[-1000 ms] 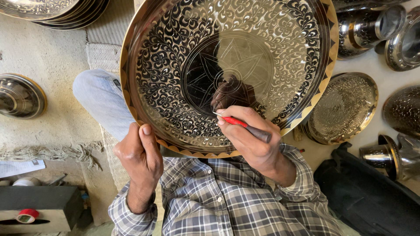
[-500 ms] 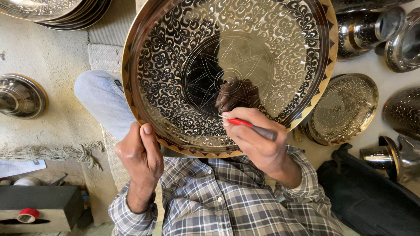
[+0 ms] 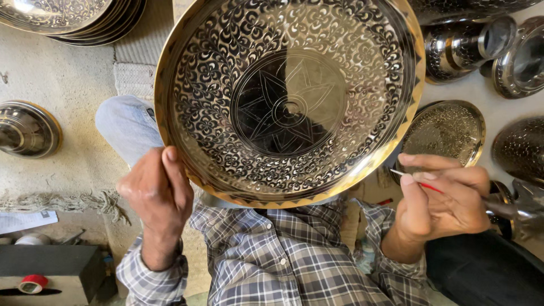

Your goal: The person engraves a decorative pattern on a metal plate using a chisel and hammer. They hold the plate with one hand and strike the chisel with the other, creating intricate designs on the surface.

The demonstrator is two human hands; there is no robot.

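A large round engraved brass tray (image 3: pixel 289 96) with a black floral pattern and a star in its middle stands tilted on my lap, face toward me. My left hand (image 3: pixel 158 195) grips its lower left rim, thumb on the inner edge. My right hand (image 3: pixel 442 195) is off the tray, to the right of its lower rim, closed around a thin red-handled engraving tool (image 3: pixel 422 182) whose tip points left toward the rim.
A stack of engraved trays (image 3: pixel 68 20) lies at the top left and a metal bowl (image 3: pixel 25 129) at the left. Brass vessels (image 3: pixel 470 42) and a smaller engraved plate (image 3: pixel 445 133) are on the right. A black box with red tape (image 3: pixel 34 282) sits bottom left.
My right hand with the tool has left the tray's face and moved right, past the rim. The tray's centre star is now uncovered. My left hand shifted up onto the rim.
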